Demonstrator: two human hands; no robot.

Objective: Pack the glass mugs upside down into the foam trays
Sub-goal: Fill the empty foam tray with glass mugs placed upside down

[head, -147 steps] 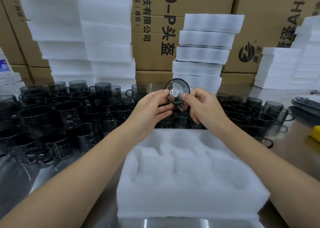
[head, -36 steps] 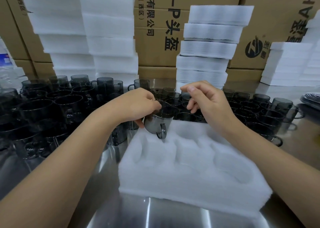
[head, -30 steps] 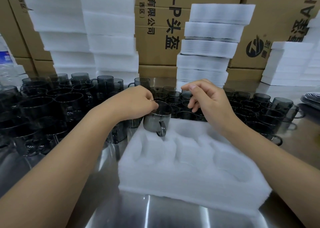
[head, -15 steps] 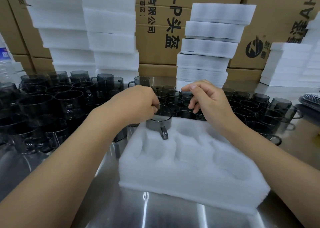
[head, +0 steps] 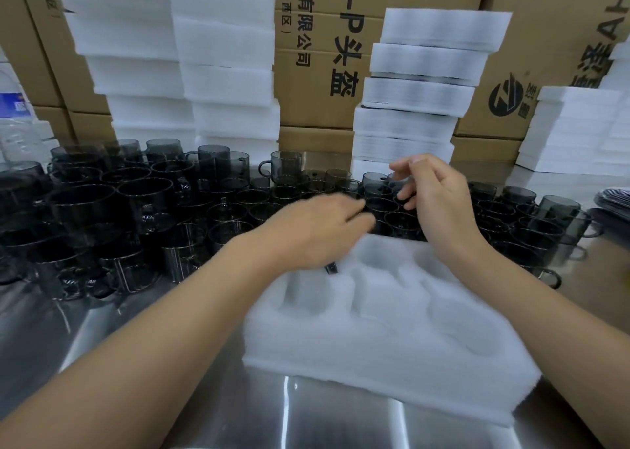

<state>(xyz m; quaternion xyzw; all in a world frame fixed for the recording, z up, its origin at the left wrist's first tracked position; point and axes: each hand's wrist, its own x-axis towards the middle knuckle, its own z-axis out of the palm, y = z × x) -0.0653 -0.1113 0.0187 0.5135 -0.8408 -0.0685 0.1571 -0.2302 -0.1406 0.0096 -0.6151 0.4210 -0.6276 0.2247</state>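
A white foam tray with several round pockets lies on the steel table in front of me. One smoked-glass mug sits in its back-left pocket; only the dark handle shows under my left hand. That hand is blurred and lies over the mug with fingers stretched out to the right. My right hand hovers above the tray's far edge with loosely curled fingers, holding nothing. Several loose upright mugs crowd the table behind and to the left of the tray.
Stacks of foam trays stand at the back against cardboard boxes. A taller foam stack rises at the back left. More mugs stand to the right of the tray. A water bottle is at the far left.
My left hand lowered the mug into the back-left pocket and now lies flatter over it, fingers stretched rightward. The right hand lifted slightly and stays empty.
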